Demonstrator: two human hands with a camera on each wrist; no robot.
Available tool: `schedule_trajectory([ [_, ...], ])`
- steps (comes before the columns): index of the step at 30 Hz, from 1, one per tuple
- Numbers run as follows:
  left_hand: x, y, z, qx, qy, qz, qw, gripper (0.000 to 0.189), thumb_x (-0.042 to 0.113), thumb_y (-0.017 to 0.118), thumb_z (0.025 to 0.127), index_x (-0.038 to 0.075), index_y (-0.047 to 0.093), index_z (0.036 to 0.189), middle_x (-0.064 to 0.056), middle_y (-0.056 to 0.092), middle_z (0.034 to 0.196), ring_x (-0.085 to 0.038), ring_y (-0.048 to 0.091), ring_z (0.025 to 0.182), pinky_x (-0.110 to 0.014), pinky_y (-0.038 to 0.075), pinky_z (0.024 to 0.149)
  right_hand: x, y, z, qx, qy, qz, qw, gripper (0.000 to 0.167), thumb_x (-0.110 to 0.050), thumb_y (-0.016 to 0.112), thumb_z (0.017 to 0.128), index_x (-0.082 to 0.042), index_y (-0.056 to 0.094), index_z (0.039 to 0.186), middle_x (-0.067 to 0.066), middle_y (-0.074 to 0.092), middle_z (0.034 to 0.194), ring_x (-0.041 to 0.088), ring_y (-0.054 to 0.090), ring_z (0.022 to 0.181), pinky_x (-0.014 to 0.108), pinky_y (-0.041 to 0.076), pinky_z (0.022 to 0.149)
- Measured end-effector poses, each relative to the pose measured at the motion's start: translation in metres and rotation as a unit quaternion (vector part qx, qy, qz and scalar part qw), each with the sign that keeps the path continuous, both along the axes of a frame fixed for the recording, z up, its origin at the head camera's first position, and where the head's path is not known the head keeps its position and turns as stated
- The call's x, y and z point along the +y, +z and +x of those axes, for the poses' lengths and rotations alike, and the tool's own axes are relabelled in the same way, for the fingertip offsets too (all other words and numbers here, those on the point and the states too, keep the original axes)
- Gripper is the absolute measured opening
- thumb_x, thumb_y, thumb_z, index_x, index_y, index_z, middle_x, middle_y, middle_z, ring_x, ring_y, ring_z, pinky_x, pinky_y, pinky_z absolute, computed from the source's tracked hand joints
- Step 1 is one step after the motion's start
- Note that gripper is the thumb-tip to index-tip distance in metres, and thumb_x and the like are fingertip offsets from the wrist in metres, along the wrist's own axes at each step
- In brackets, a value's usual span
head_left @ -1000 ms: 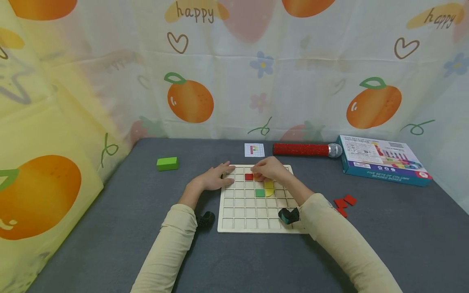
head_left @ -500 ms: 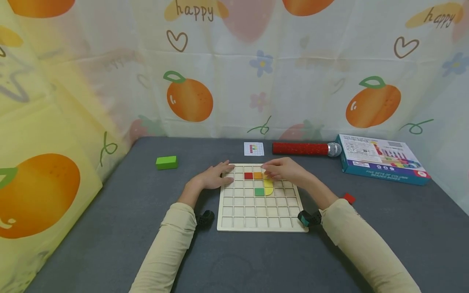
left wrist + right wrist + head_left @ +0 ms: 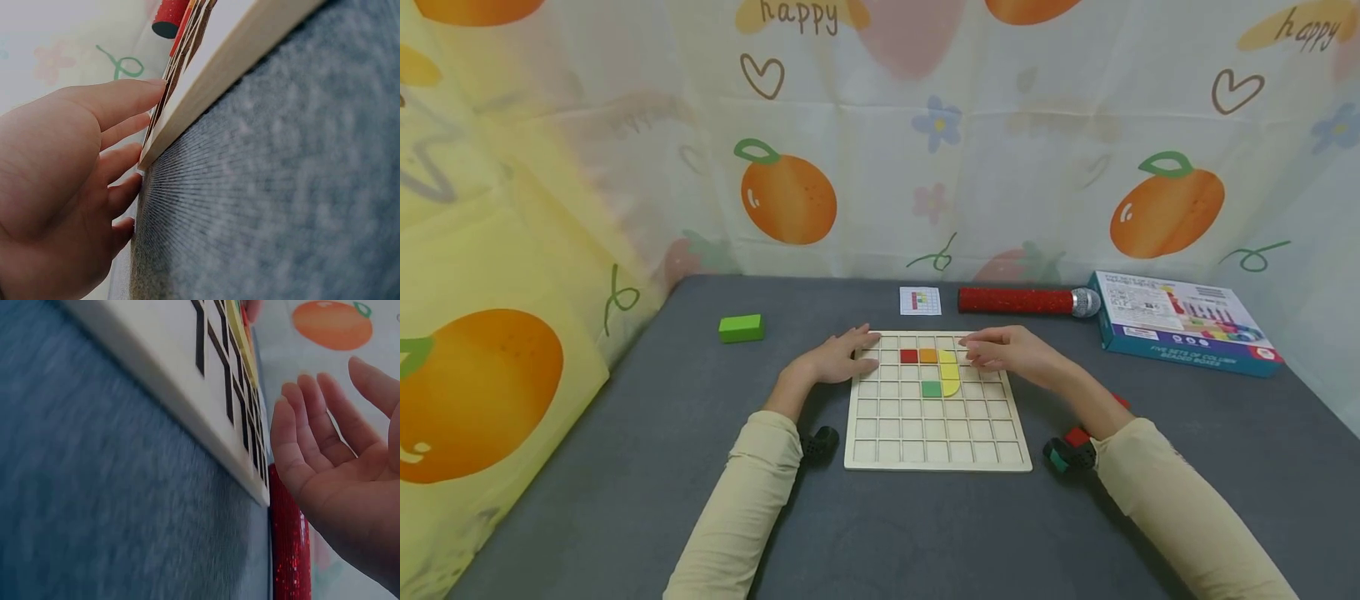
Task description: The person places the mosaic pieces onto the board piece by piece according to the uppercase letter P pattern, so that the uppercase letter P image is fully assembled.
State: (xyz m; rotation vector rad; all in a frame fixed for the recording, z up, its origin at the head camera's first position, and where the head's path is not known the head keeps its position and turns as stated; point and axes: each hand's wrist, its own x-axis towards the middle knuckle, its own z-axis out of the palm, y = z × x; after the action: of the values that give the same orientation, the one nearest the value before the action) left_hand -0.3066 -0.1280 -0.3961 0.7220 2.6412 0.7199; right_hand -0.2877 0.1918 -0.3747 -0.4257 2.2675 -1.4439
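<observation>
A pale wooden grid board lies flat on the table. In its upper middle cells sit a red tile, an orange tile, yellow pieces with a rounded lower corner, and a green tile. My left hand rests at the board's upper left edge, thumb and index fingertip over the rim; the left wrist view shows its fingers extended along that side. Over the upper right corner hovers my right hand. Its loosely bent fingers hold nothing in the right wrist view.
Red tiles lie partly hidden by my right wrist. Behind the board are a small printed grid card and a red glittery microphone. A game box stands back right, a green block back left.
My right hand has drawn away from the tiles to the board's right side, uncovering the orange tile and the top of the yellow pieces. My left hand stays at the edge.
</observation>
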Motion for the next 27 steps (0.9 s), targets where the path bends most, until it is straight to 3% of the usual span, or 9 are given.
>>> schedule_trajectory([
  [7, 0.000, -0.001, -0.002, 0.002, 0.001, -0.003, 1.0000, 0.060, 0.028, 0.051, 0.100, 0.006, 0.027, 0.151, -0.015, 0.012, 0.157, -0.030, 0.006, 0.144, -0.053, 0.002, 0.113, 0.018, 0.000, 0.005, -0.007, -0.019, 0.011, 0.9997, 0.056, -0.035, 0.058, 0.096, 0.001, 0.048, 0.138, 0.019, 0.058, 0.124, 0.026, 0.055, 0.111, 0.038, 0.046, 0.096],
  [14, 0.000, 0.000, 0.000, 0.002, -0.005, -0.003, 1.0000, 0.060, 0.027, 0.050, 0.100, 0.004, 0.027, 0.151, -0.017, 0.011, 0.157, -0.031, 0.006, 0.144, -0.054, 0.002, 0.112, 0.040, -0.005, 0.008, -0.021, -0.045, -0.012, 0.9987, 0.056, -0.032, 0.060, 0.096, 0.005, 0.048, 0.137, 0.021, 0.058, 0.122, 0.024, 0.058, 0.104, 0.031, 0.050, 0.089],
  [27, 0.002, -0.001, 0.000, 0.000, 0.006, 0.000, 1.0000, 0.060, 0.027, 0.051, 0.100, 0.005, 0.028, 0.151, -0.016, 0.012, 0.157, -0.030, 0.007, 0.144, -0.053, 0.002, 0.113, 0.074, -0.010, 0.013, -0.011, -0.054, -0.023, 0.9982, 0.059, -0.035, 0.056, 0.097, 0.006, 0.045, 0.138, 0.024, 0.052, 0.131, 0.020, 0.058, 0.108, 0.028, 0.049, 0.089],
])
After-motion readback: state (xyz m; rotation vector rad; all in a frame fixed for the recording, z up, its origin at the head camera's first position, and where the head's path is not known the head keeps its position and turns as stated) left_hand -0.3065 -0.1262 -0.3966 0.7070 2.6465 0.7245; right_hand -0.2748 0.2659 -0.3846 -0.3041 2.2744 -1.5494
